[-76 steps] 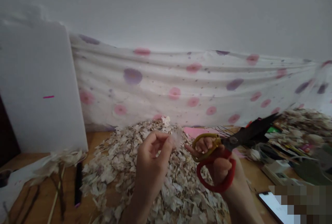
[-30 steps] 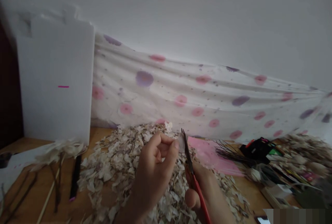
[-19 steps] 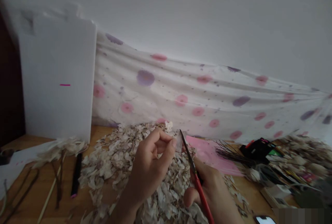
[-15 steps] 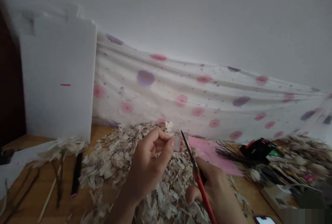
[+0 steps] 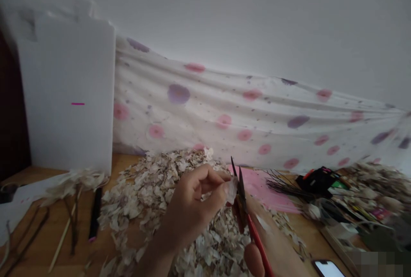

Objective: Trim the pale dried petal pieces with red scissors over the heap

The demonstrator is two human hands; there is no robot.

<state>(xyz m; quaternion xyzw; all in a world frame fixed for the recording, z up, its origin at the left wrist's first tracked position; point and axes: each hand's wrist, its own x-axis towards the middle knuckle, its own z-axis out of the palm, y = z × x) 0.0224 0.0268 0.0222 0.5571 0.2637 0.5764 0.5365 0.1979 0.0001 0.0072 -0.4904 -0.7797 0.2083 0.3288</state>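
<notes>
At the near edge, one phone [image 5: 329, 268] lies on the tabletop [image 5: 308, 230] at the right, its screen lit. The right hand [image 5: 257, 225] is closed round one pair of scissors [image 5: 243, 200], held above the middle of the heap's right side. Their long axis slants from the red handle at lower right to the tips at upper left, pointing away from the person; the two blades stand slightly apart. The left hand [image 5: 194, 202] pinches one thin, pale piece [image 5: 230, 190] between thumb and fingers, just beside the blades.

Under both hands spreads one heap of pale flakes [image 5: 141, 200], too many to count. Left of it lies one black marker [image 5: 95, 215], its long axis running near to far. Beyond the scissors are one pink sheet [image 5: 263, 189] and a bundle of dark twigs [image 5: 282, 184]. Farther back, one white board [image 5: 69, 97] stands upright at the left, beside one flowered cloth [image 5: 208, 105].
</notes>
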